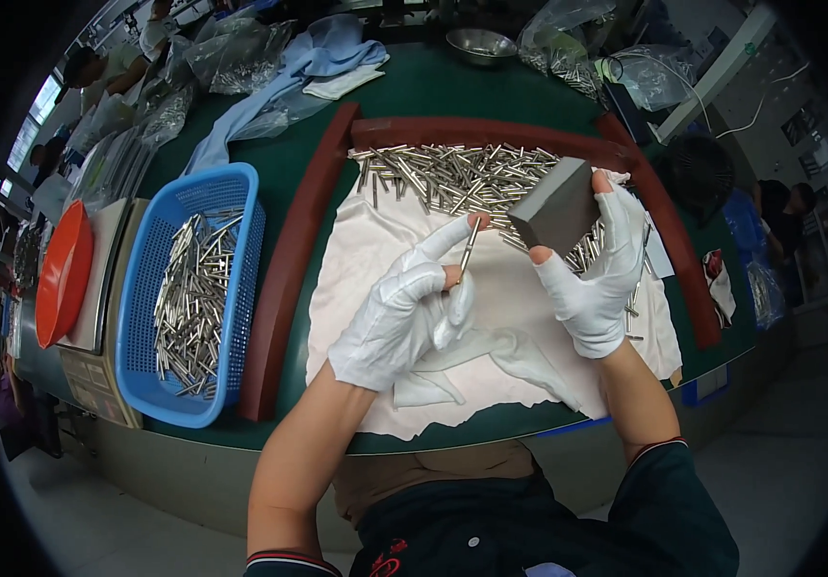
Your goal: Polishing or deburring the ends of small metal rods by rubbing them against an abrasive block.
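Both my hands wear white gloves. My left hand point(406, 308) pinches a thin metal rod point(469, 248) between thumb and fingers, its upper end close to a grey block. My right hand point(595, 274) grips that grey rectangular block point(556, 207), tilted, just above a heap of metal rods point(452, 178). The heap lies at the far edge of a white cloth point(375, 250) spread on the green table. A dark red raised border point(298, 250) frames the cloth on the left, back and right.
A blue plastic basket point(241, 188) with several metal rods stands left of the border. An orange bowl point(63, 274) sits further left on a scale. A steel bowl point(479, 43), plastic bags and blue cloth lie at the back. Other people work at the far left.
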`<move>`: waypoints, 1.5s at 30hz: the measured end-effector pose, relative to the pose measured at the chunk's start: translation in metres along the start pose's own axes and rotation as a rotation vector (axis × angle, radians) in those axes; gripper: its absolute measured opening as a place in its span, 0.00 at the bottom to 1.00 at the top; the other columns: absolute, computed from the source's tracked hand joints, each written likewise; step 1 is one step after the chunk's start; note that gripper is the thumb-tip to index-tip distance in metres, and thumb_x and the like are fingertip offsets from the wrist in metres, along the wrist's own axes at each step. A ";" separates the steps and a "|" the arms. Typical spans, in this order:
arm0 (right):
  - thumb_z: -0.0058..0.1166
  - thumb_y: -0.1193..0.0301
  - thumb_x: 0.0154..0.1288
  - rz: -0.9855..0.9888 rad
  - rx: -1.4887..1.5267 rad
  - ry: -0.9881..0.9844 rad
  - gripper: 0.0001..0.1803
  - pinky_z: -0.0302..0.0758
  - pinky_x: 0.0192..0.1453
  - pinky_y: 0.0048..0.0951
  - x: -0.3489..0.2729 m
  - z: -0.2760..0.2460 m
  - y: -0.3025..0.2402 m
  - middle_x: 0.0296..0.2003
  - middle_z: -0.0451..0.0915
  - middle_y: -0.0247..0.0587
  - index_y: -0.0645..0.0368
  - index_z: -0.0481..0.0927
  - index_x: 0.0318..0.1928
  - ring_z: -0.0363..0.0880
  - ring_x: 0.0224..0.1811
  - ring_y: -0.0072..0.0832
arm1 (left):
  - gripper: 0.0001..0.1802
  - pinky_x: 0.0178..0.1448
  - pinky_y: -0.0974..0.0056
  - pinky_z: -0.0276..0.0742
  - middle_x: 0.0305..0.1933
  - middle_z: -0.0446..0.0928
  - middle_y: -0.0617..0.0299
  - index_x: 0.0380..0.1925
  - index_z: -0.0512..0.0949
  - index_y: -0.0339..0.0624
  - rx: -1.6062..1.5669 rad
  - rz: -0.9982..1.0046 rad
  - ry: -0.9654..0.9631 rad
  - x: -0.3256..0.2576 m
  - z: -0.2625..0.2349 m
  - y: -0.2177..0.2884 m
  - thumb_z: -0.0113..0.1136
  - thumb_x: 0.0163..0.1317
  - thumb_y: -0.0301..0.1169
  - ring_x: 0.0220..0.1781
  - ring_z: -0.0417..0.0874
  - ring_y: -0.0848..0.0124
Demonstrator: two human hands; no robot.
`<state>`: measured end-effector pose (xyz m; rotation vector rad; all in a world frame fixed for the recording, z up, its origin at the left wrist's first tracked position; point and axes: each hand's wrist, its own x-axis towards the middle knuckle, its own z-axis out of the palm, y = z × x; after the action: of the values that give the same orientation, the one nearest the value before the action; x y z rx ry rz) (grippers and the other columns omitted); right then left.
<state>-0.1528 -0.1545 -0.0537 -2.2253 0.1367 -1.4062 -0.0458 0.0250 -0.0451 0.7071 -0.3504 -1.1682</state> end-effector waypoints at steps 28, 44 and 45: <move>0.74 0.72 0.36 -0.071 -0.063 -0.189 0.50 0.70 0.55 0.39 -0.008 0.012 -0.014 0.56 0.71 0.46 0.59 0.67 0.66 0.69 0.54 0.41 | 0.36 0.22 0.70 0.66 0.19 0.72 0.59 0.71 0.54 0.32 0.066 0.051 0.056 0.001 -0.004 -0.004 0.51 0.63 0.27 0.14 0.68 0.73; 0.74 0.72 0.35 -0.095 -0.066 -0.161 0.50 0.68 0.56 0.39 -0.010 0.017 -0.013 0.56 0.71 0.46 0.58 0.67 0.65 0.70 0.54 0.41 | 0.33 0.24 0.69 0.68 0.25 0.75 0.57 0.70 0.56 0.32 -0.169 0.024 0.092 0.003 -0.007 -0.010 0.48 0.63 0.26 0.17 0.69 0.74; 0.74 0.72 0.36 -0.091 -0.075 -0.180 0.50 0.68 0.56 0.39 -0.010 0.016 -0.011 0.56 0.71 0.46 0.58 0.67 0.65 0.70 0.54 0.40 | 0.34 0.25 0.68 0.69 0.25 0.76 0.56 0.70 0.56 0.32 -0.193 0.014 0.121 0.003 -0.004 -0.010 0.48 0.63 0.25 0.17 0.69 0.73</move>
<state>-0.1456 -0.1362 -0.0625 -2.4352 0.0275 -1.2566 -0.0489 0.0214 -0.0552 0.6016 -0.1384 -1.1237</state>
